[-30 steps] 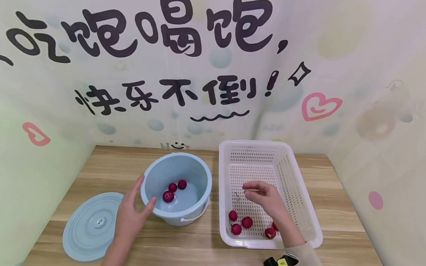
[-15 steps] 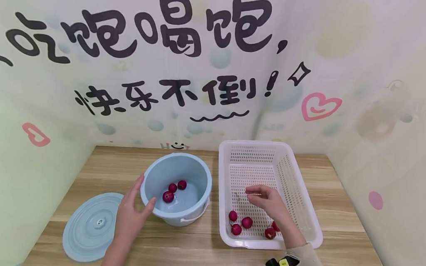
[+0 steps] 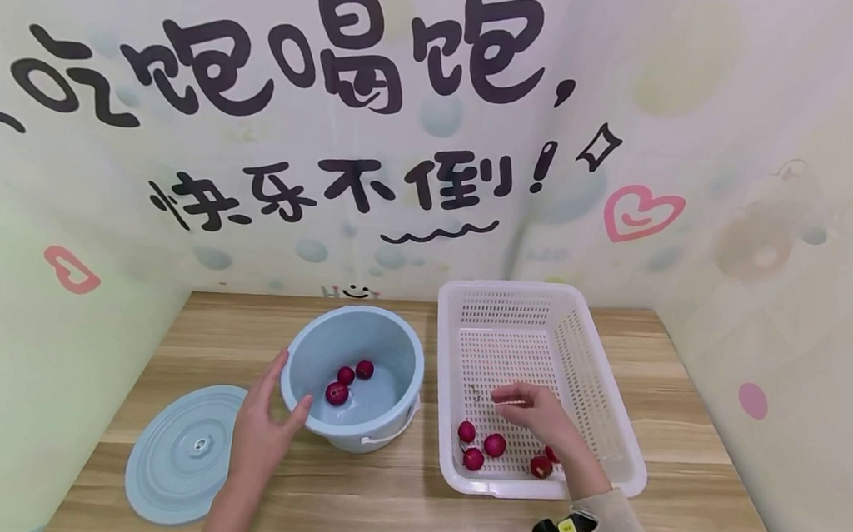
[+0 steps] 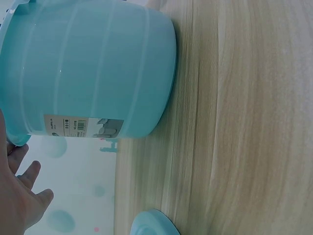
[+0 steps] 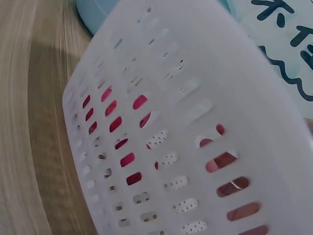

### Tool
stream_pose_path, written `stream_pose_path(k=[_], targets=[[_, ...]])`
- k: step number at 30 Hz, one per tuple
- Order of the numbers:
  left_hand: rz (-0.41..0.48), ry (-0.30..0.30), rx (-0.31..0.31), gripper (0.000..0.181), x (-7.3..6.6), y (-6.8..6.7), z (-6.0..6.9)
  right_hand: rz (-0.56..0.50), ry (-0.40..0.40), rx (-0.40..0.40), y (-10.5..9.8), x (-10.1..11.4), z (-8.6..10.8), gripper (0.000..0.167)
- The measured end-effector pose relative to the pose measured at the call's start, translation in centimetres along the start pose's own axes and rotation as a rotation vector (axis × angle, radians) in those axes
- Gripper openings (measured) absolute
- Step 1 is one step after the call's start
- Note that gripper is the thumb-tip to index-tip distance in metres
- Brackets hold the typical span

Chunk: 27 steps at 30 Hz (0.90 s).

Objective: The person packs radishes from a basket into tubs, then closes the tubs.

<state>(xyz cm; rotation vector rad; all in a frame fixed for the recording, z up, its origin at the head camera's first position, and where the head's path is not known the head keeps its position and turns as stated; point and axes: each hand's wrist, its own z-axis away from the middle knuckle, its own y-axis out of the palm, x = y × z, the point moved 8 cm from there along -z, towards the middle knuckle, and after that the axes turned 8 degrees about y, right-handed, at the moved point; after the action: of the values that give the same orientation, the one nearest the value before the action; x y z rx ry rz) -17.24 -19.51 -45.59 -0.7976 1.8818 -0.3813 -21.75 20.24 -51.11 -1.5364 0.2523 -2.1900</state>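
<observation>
My left hand (image 3: 260,437) is at the left side of a light blue bucket (image 3: 397,354), fingers extended and spread from the thumb along its rim. In the left wrist view, fingers (image 4: 32,172) reach past the rim of the upright bucket (image 4: 98,63). Several red radishes (image 3: 337,393) lie on the bucket's bottom. Over a white perforated basket (image 3: 507,488) hovers my right hand (image 3: 538,415), thumb and fingers slightly apart, holding nothing visible. Several radishes (image 3: 494,445) lie in the basket's near end. The basket wall (image 5: 230,73) mostly hides this hand in the right wrist view.
A round blue lid (image 3: 174,463) lies flat on the wooden table (image 3: 376,521), left of the bucket and partly behind my left forearm. The bucket's white handle (image 3: 393,429) hangs down on the near right side. A printed backdrop (image 3: 284,263) stands behind the table.
Over the basket, my right hand has shifted toward the near end, closer to the radishes. My left hand and the bucket stay where they were.
</observation>
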Motion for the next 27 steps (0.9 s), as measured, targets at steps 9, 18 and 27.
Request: stream_pose_path(k=[9,18,27], targets=[[0.01,-0.012,0.004,0.072,0.1,0.0,0.1,0.1,0.012,0.056,0.7,-0.4,0.1,0.024],[0.007,-0.026,0.013,0.072,0.3,0.0,0.0,0.183,0.071,0.077,1.4,-0.9,0.3,0.023],[0.01,-0.023,0.015,0.071,0.2,0.1,0.0,0.268,-0.01,0.18,2.4,-0.6,0.6,0.024]])
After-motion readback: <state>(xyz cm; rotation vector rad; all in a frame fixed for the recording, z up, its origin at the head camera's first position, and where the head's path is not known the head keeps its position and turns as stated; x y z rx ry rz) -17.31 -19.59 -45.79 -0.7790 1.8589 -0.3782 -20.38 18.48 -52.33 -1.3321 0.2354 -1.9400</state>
